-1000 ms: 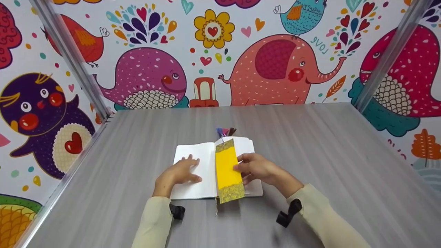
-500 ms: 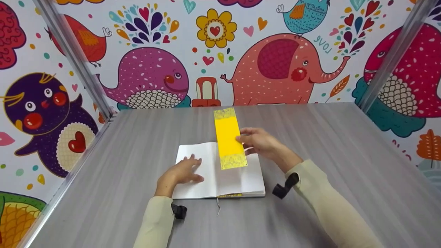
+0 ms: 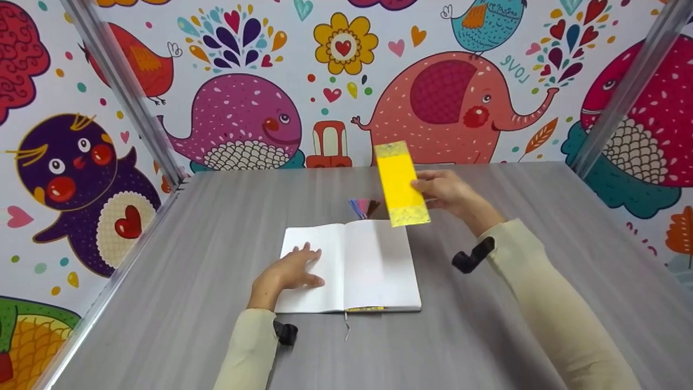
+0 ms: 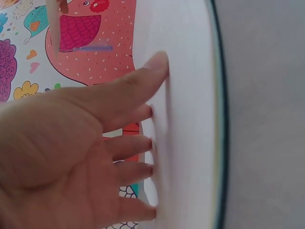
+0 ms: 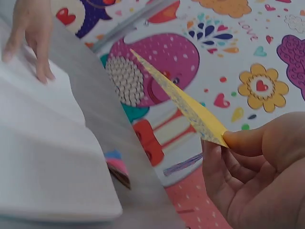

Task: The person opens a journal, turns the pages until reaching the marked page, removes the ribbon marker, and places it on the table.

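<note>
A notebook (image 3: 381, 265) lies spread on the table at two blank white pages. My left hand (image 3: 292, 271) rests on its left page with fingers and thumb spread; in the left wrist view the fingertips touch the paper. Above the notebook's far right corner, my right hand (image 3: 446, 192) pinches a yellow bookmark (image 3: 401, 181) with patterned ends by its right edge, between thumb and fingers. A purple tassel (image 5: 183, 164) hangs beside it in the right wrist view. Blue, pink and brown tassels (image 3: 364, 208) stick out past the notebook's top edge.
Under the right page's near edge shows a yellow patterned strip (image 3: 365, 309). A thin ribbon (image 3: 347, 327) trails from the spine onto the grey table (image 3: 216, 216). Printed cartoon panels (image 3: 243, 119) and metal posts (image 3: 127, 92) stand around the back and sides.
My right hand has lifted the yellow bookmark off the notebook, first away from me, then up and rightward, uncovering the right page. The left hand stays on the left page.
</note>
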A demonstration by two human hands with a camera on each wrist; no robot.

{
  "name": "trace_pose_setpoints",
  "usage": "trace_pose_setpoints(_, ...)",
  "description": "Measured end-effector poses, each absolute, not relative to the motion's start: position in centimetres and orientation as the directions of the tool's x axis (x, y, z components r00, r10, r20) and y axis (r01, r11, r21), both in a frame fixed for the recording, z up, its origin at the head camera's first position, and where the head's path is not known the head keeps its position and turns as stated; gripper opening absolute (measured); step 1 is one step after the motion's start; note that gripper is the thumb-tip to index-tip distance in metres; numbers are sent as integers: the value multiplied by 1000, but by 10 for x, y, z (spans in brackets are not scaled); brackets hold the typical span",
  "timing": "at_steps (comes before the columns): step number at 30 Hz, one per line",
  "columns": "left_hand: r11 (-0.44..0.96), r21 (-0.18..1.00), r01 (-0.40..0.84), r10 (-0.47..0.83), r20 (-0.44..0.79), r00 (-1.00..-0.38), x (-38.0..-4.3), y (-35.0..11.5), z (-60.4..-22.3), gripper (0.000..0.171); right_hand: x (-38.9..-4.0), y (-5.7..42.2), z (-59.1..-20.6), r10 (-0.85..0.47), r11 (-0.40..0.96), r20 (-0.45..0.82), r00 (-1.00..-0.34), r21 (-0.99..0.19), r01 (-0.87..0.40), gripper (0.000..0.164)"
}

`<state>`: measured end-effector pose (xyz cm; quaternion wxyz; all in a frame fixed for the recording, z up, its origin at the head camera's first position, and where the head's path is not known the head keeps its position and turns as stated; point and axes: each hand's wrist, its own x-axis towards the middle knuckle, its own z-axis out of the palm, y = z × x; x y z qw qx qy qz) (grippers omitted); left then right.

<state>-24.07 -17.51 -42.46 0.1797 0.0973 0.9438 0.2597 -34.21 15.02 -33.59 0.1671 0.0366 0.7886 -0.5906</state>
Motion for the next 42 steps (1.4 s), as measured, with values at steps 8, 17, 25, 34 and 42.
trace_pose_setpoints(8, 846, 525, 91, 278, -289, -916, -240, -177, -426, 74, -364, 188, -329, 39, 352, -277, -960, -895, 273, 57)
trace_pose_setpoints(17, 840, 533, 103, 288, -275, -917, -241, -176, -426, 74, -357, 222, -374, 62, 416, -334, -940, -848, 329, 58)
trace_pose_setpoints(25, 830, 548, 107, 293, -264, -919, -240, -176, -424, 73, -331, 237, -407, 19, 460, -395, -918, -812, 359, 60)
trace_pose_setpoints(34, 837, 538, 100, 285, -272, -919, -240, -175, -426, 73, -299, 255, -434, -102, 413, -401, -910, -850, 328, 65)
trace_pose_setpoints(42, 841, 532, 100, 283, -274, -919, -241, -176, -425, 73, -283, 259, -443, -76, 501, -344, -936, -824, 263, 64)
